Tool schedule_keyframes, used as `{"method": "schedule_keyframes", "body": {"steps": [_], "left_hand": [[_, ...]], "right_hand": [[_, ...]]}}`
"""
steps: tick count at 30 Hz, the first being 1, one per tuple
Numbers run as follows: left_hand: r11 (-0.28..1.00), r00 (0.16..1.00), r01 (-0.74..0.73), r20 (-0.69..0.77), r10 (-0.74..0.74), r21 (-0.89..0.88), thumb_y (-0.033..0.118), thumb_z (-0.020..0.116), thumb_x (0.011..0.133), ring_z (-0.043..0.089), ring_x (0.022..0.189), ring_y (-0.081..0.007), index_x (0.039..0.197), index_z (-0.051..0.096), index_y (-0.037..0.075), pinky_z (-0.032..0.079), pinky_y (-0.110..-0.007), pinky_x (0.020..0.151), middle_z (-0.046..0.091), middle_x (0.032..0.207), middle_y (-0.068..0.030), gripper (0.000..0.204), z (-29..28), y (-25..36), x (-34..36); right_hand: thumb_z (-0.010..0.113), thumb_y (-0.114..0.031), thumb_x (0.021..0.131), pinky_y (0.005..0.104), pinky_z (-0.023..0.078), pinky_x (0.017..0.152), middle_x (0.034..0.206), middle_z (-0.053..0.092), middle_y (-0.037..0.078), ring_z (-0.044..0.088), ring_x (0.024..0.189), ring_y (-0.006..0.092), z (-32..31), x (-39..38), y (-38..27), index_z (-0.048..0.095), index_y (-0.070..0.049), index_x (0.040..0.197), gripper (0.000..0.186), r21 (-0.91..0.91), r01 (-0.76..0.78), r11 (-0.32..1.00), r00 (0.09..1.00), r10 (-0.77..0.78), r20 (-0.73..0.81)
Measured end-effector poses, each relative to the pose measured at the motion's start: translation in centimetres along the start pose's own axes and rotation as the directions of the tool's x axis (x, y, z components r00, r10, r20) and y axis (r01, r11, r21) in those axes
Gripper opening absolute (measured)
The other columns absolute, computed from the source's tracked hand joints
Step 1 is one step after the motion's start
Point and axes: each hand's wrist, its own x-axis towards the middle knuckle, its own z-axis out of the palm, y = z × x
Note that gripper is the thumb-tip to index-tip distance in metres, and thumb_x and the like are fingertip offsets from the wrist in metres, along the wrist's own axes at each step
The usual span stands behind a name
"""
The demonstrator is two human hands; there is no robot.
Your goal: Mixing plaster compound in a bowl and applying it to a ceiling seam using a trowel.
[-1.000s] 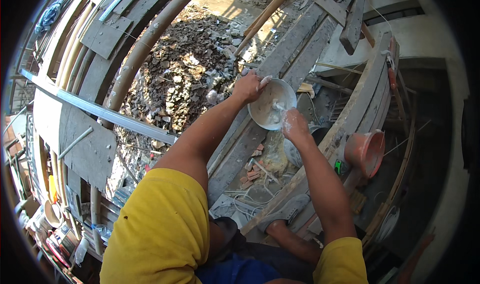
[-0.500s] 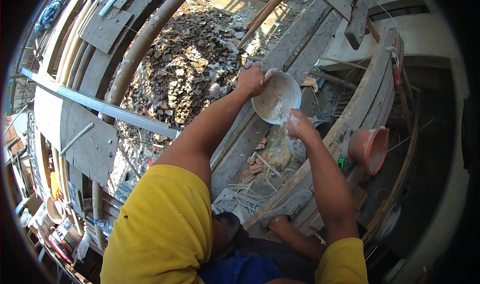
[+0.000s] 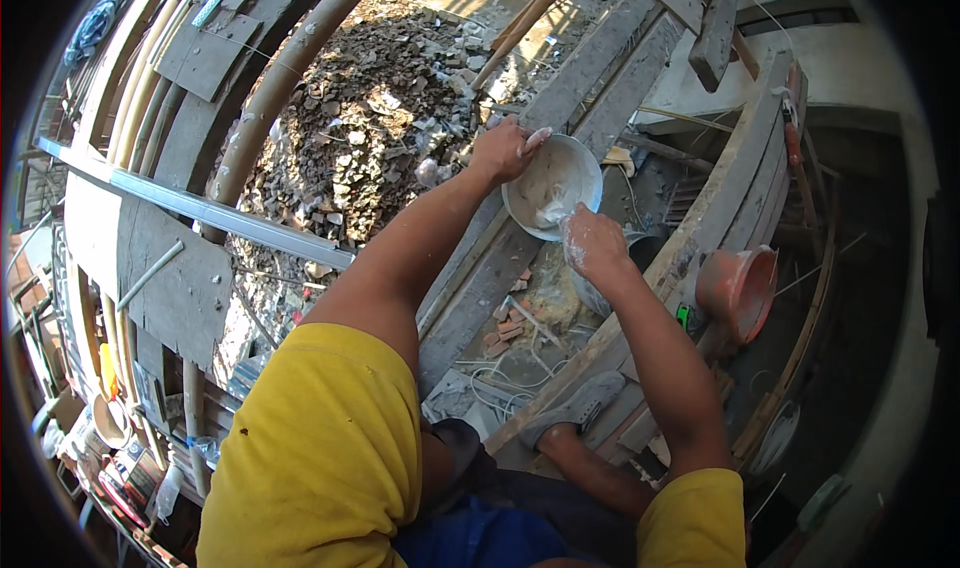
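Note:
A round white bowl (image 3: pixel 590 181) with pale, wet paste (image 3: pixel 545 183) inside is tilted toward me above the wooden planks. At its upper left, my left hand (image 3: pixel 507 152) is closed on the rim, thumb over the edge, with white smears on the thumb. My right hand (image 3: pixel 594 243) is at the bowl's lower right edge, fingers curled and reaching over the paste. White residue coats its knuckles. Whatever those fingers hold, if anything, is hidden. Below the bowl stands a bucket (image 3: pixel 640 253), partly covered by my right hand and forearm.
Long grey planks (image 3: pixel 480 303) run beneath my arms. An orange-red bucket (image 3: pixel 738 296) hangs by the right-hand beam (image 3: pixel 695 233), beside a small green-and-black item (image 3: pixel 683 316). Rubble (image 3: pixel 350 118) lies to the left, behind a metal bar (image 3: pixel 220 211). Broken bricks (image 3: pixel 508 330) and white cable (image 3: pixel 490 393) lie below.
My right hand has shifted slightly across the bowl's lower edge, and its curled fingers are sharper now. The left hand keeps its hold on the rim. The whole view has moved a little.

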Motion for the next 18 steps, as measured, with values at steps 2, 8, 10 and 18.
{"method": "schedule_keyframes", "body": {"steps": [2, 8, 10, 18], "left_hand": [[0.994, 0.991, -0.108, -0.082, 0.11, 0.026, 0.041, 0.039, 0.097, 0.055, 0.098, -0.0329, 0.105, 0.068, 0.013, 0.049, -0.043, 0.078, 0.06, 0.092, -0.0173, 0.041, -0.3, 0.8, -0.1], [0.997, 0.996, -0.08, -0.031, 0.081, 0.009, 0.04, 0.041, 0.096, 0.057, 0.096, -0.0351, 0.115, 0.064, 0.016, 0.049, -0.043, 0.081, 0.061, 0.102, -0.0175, 0.038, -0.7, 0.9, 0.3], [1.0, 0.996, 0.02, 0.086, -0.018, -0.015, 0.042, 0.043, 0.095, 0.056, 0.099, -0.0337, 0.12, 0.061, 0.018, 0.05, -0.042, 0.081, 0.061, 0.103, -0.0159, 0.039, -0.6, 1.3, 0.4], [0.987, 0.988, -0.094, 0.134, 0.076, 0.13, 0.043, 0.046, 0.093, 0.053, 0.103, -0.0297, 0.13, 0.053, 0.022, 0.05, -0.04, 0.081, 0.062, 0.102, -0.0132, 0.043, 0.6, 0.6, 1.4]], "right_hand": [[0.053, -0.015, 0.085, 0.0442, 0.052, 0.076, 0.09, 0.064, 0.02, 0.065, 0.088, 0.038, -1.2, -0.2, 0.2, 0.064, 0.0, 0.091, 0.02, 0.073, -0.074, 0.995, 0.997, 0.076, -0.033], [0.048, -0.019, 0.09, 0.0447, 0.052, 0.074, 0.083, 0.064, 0.022, 0.065, 0.085, 0.0383, 1.0, 0.4, 1.1, 0.06, 0.003, 0.094, 0.026, 0.057, -0.016, 0.998, 0.992, 0.023, -0.123], [0.046, -0.019, 0.091, 0.0447, 0.053, 0.073, 0.08, 0.064, 0.023, 0.066, 0.084, 0.0384, 0.2, 0.4, 1.2, 0.059, 0.004, 0.096, 0.027, -0.001, -0.005, 1.0, 1.0, 0.005, -0.024], [0.053, -0.012, 0.083, 0.0468, 0.053, 0.071, 0.09, 0.063, 0.022, 0.066, 0.08, 0.0362, 1.9, 2.0, -2.1, 0.063, -0.001, 0.096, 0.019, 0.077, 0.105, 0.991, 0.972, -0.086, -0.217]]}}
